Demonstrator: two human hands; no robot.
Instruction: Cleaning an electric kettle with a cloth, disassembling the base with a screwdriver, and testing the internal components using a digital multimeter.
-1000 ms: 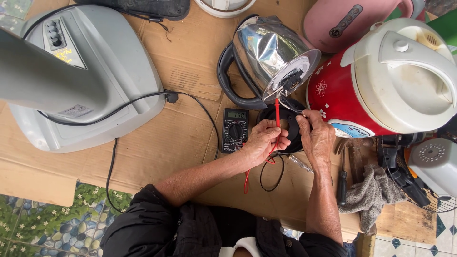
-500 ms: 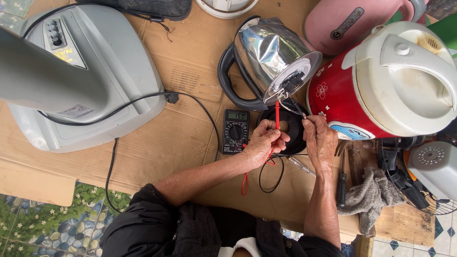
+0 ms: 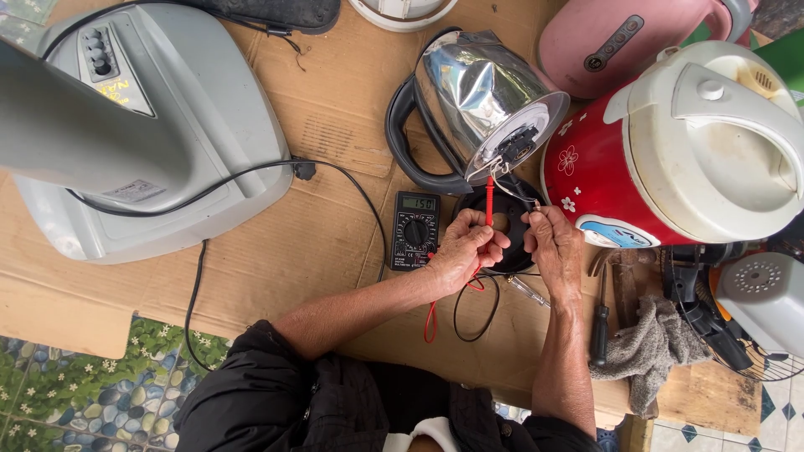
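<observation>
One steel kettle [image 3: 481, 100] lies tipped on its side in the middle of the cardboard-covered table [image 3: 335, 109], its round underside turned toward the person and its black handle [image 3: 402, 138] to the left. One red probe [image 3: 489, 201] rises from the left hand [image 3: 461, 251] to the connector on that underside; the fingers of this hand are clenched around the probe's shaft. The right hand [image 3: 553, 243], just beside the left, pinches a thin dark lead [image 3: 515, 191] that runs to the same connector; whether it ends in a second probe I cannot tell. Under both hands sits one black round kettle base [image 3: 502, 222]. One black multimeter [image 3: 414, 230] lies flat just left of the left hand, with red and black wires [image 3: 469, 297] looping near the person.

To the right, one red and white rice cooker [image 3: 687, 151] lies touching or almost touching the kettle's rim, and one pink kettle [image 3: 620, 38] lies farther off. One screwdriver [image 3: 600, 322] and one grey rag [image 3: 653, 351] lie near the table's right near edge. To the left, one grey fan base [image 3: 167, 142] fills the far corner, its black cord [image 3: 251, 180] crossing the cardboard. The widest open room is the bare cardboard between the fan base and the multimeter; on the right things crowd close.
</observation>
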